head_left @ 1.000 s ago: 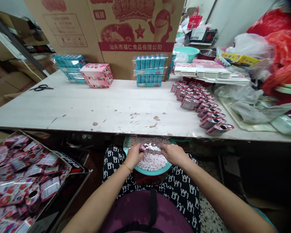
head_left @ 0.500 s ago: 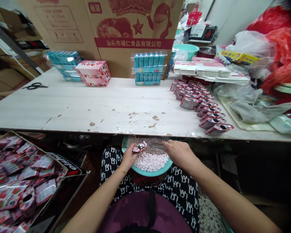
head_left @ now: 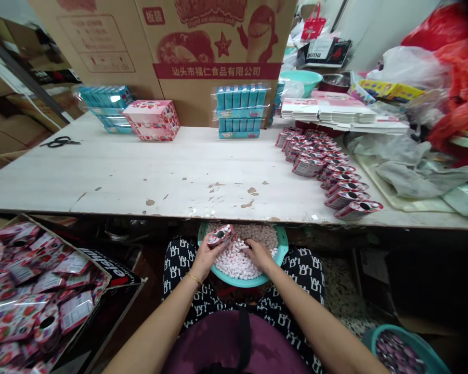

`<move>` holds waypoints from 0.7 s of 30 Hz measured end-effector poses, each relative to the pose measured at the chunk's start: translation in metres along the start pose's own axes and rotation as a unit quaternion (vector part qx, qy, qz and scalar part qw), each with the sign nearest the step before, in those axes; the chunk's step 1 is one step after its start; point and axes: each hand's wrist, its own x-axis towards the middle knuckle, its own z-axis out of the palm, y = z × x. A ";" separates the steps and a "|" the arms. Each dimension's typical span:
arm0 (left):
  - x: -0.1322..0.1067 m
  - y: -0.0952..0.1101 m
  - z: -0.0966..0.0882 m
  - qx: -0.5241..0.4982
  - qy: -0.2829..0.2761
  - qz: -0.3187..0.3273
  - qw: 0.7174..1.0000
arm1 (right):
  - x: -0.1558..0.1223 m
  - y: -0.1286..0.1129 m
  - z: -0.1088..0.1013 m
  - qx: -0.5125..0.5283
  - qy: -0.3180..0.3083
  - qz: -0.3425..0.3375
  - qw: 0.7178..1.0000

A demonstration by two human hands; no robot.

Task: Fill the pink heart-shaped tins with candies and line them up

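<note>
My left hand grips a small red-and-pink strawberry-print candy carton, tilted, with a dark round hole in its oval top. It hovers over the left side of a turquoise basin on my lap. White and pale pink candy pieces fill the basin. My right hand is down at the candies, fingers curled in beside a small heap near the carton. What its fingertips hold is hidden; the metal tool seen earlier does not show.
Filled-looking rows of similar cartons stand at the table's right. An open box of cartons is at lower left. Blue candy packs, a pink box and scissors lie along the back. Another turquoise tub sits lower right.
My right hand has moved left and down into the candies, and the metal tool has gone from sight. The carton's opening, earlier covered with white candies, now shows dark.
</note>
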 end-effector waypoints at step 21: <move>-0.006 0.000 0.001 0.289 0.022 0.146 0.946 | -0.060 -0.062 -0.126 -0.283 -0.006 -0.116 0.952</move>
